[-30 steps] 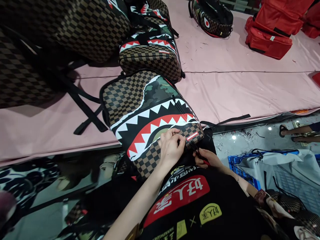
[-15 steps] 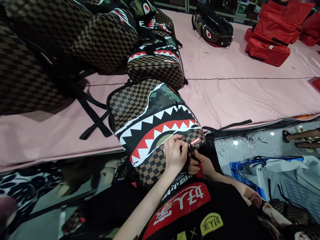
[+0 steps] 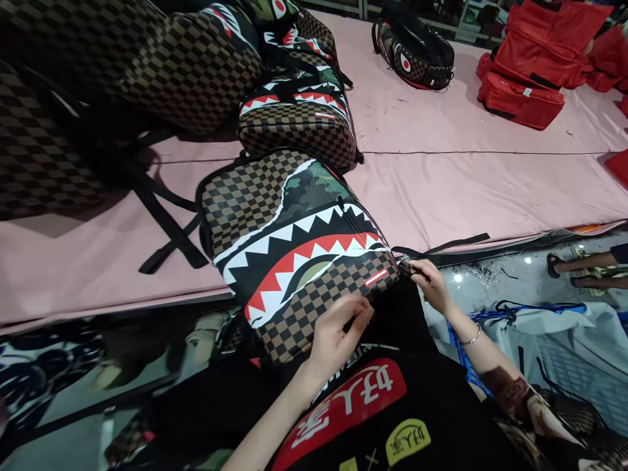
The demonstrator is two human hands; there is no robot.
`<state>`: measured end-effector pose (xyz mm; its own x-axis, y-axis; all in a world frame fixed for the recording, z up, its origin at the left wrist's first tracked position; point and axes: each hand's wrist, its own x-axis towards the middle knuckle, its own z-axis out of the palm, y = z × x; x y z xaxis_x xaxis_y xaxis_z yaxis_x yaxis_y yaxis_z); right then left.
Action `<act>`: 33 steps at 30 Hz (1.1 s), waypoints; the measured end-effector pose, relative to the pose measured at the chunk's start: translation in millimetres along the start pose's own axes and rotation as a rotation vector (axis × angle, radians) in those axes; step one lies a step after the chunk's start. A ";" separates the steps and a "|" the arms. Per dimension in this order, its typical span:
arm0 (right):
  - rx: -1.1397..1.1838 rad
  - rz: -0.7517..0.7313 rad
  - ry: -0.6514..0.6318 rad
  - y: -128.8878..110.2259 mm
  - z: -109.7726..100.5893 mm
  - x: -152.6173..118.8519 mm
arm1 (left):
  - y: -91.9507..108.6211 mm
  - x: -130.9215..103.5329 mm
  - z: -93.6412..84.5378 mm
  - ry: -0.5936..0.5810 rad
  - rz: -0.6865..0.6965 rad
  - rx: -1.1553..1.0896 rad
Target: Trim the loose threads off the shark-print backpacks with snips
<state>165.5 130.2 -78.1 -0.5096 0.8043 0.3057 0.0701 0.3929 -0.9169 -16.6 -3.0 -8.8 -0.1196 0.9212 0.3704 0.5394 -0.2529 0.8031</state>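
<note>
A brown-and-black checkered backpack (image 3: 314, 297) with a shark-mouth print and a small red label lies tilted across the table's front edge and my lap. My left hand (image 3: 341, 333) is at its near edge, below the label, with fingers curled in toward the thumb; whatever they pinch, if anything, is hidden. Off the backpack's right corner, my right hand (image 3: 432, 284) is closed around small scissors (image 3: 406, 267), whose dark end points at that corner. The scissors' handles are mostly covered by the fingers. A black strap (image 3: 456, 244) trails from the same corner.
More checkered backpacks (image 3: 299, 134) are piled behind and to the left on the pink-covered table (image 3: 471, 186). A round-ended bag (image 3: 417, 55) and red bags (image 3: 523, 98) sit farther back. A blue crate (image 3: 458, 353) stands at lower right, near a person's feet (image 3: 554, 265).
My right hand has moved right and up with the scissors, from the label area to beyond the backpack's corner. My left hand has drawn back down toward the near edge. The view has shifted slightly.
</note>
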 end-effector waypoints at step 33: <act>-0.256 -0.663 -0.311 27.8 -20.4 64.4 | 3.5 -13.7 13.0 -0.110 -0.094 0.029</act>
<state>152.2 202.0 -78.7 -0.7292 0.2180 0.6486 -0.1566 0.8696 -0.4683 -2.2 -12.7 -17.1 -0.0793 0.9676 0.2396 0.5541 -0.1570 0.8175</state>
